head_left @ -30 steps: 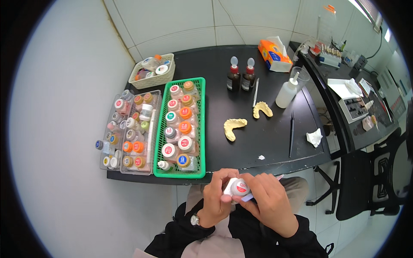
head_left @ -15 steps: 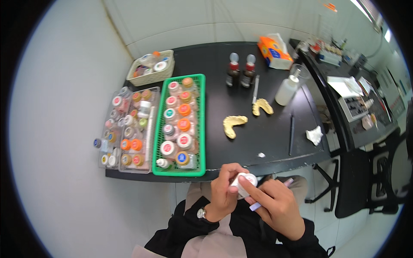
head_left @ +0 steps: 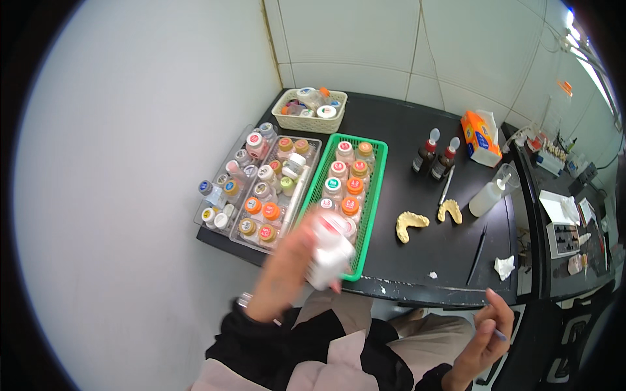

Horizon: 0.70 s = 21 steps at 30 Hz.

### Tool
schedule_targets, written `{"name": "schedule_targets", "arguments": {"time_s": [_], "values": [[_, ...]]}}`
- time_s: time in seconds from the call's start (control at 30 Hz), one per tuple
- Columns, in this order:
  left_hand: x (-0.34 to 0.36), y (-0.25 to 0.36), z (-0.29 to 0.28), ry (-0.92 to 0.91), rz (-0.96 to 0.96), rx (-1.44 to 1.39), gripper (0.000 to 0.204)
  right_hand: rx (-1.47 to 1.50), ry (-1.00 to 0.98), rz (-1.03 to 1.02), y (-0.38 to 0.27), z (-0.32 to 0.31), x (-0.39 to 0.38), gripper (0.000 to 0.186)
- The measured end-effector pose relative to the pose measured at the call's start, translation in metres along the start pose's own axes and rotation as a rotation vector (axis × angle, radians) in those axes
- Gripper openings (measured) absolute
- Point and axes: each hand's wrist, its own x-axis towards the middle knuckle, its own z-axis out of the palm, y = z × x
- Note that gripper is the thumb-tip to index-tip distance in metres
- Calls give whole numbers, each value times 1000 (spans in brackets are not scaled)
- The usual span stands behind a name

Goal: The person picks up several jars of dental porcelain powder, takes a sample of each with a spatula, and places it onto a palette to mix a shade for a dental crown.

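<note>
My left hand (head_left: pixel 282 277) is closed around a white-capped jar (head_left: pixel 331 254), smeared by motion, above the near end of a green basket (head_left: pixel 381 189). Rows of small jars with orange, gold, white and green caps stand in that basket, and the raised jar hides some of them. Off the table's front edge to the right, my right hand (head_left: pixel 479 345) has its fingers curled around a thin pale purple stick-like tool (head_left: pixel 499 334). Only a short piece of this tool shows.
Clear trays (head_left: pixel 314 153) of jars lie left of the basket, a cream basket (head_left: pixel 282 122) behind. Two yellowish dental casts (head_left: pixel 411 225) (head_left: pixel 450 210), brown dropper bottles (head_left: pixel 424 158), a white pump bottle (head_left: pixel 486 199), a tissue pack (head_left: pixel 479 140), a dark thin tool (head_left: pixel 477 254) and crumpled tissue (head_left: pixel 504 267) occupy the table.
My hands have parted. The left carried the jar up and left over the green basket; the right moved away to the right with the purple tool. The view has turned left.
</note>
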Motion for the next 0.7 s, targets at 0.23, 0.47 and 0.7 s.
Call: {"name": "schedule_targets", "arguments": {"time_s": [0.23,0.47,0.7], "values": [[47,39,-112,370,229,786,37,-18,113,180,27,-5,-19,31],[66,2,-121,337,247,1067,34,-9,249,170,25,-13,-18,27],[62,-1,-120,266,161,1286,37,0,278,166,33,-18,-19,26]]}}
